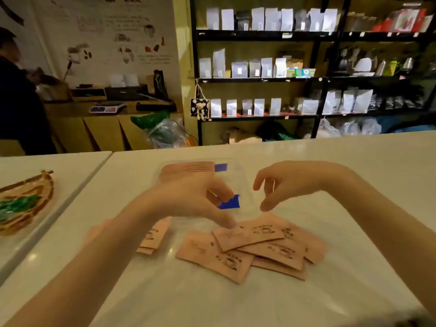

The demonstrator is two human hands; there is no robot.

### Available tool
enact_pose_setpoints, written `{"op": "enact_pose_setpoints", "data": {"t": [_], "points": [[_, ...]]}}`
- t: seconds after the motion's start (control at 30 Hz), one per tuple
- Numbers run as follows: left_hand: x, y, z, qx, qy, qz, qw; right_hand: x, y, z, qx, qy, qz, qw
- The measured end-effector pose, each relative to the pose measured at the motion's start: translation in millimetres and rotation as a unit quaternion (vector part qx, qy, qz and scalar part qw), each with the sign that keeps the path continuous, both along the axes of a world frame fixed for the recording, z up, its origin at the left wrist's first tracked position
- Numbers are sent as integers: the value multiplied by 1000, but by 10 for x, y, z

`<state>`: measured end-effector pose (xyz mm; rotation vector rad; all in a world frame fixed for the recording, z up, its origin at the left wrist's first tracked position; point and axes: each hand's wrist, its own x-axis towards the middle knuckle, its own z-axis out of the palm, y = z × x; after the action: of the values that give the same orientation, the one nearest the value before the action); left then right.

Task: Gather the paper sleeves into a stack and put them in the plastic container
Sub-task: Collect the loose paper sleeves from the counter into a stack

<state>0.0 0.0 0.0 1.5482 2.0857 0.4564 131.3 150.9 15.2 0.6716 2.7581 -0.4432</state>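
Several brown paper sleeves (254, 246) printed with cup drawings lie overlapped on the white counter, near the front. A few more sleeves (151, 239) lie left of them, partly hidden under my left wrist. Behind sits a clear plastic container (238, 175) with blue clips (230, 202), and a stack of sleeves (186, 169) lies in its far left part. My left hand (188, 199) hovers over the container's front, its thumb tip touching the top sleeve of the pile. My right hand (290, 182) hangs above the pile's far edge, fingers curled apart, holding nothing.
A woven basket (26, 204) with green contents rests on a second counter at the left. A person in dark clothes stands far left by a wooden desk. Black shelves (306, 79) with white bags fill the back wall behind the counter (354, 161).
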Motion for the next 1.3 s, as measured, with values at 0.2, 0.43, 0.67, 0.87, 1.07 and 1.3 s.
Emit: {"op": "enact_pose_setpoints", "data": {"t": [0.2,0.43,0.67,0.87,1.07,1.3], "points": [[-11,-124,-342,-64,90,-43,993,60,-29,-308,-11,-30,26,999],[-120,-257,-554,-77,178,-33,980,29,-6,-578,-19,20,31,999],[-148,-263,-556,-61,164,-30,984,-9,2,-580,-27,1,28,999],[-164,-338,-575,-13,167,-16,986,-1,15,-530,-18,3,23,1000],[-317,-650,-364,103,172,19,980,-5,-40,-276,-48,98,29,994],[-709,-1192,-236,161,133,154,966,-363,-323,-164,-59,244,76,965]]}}
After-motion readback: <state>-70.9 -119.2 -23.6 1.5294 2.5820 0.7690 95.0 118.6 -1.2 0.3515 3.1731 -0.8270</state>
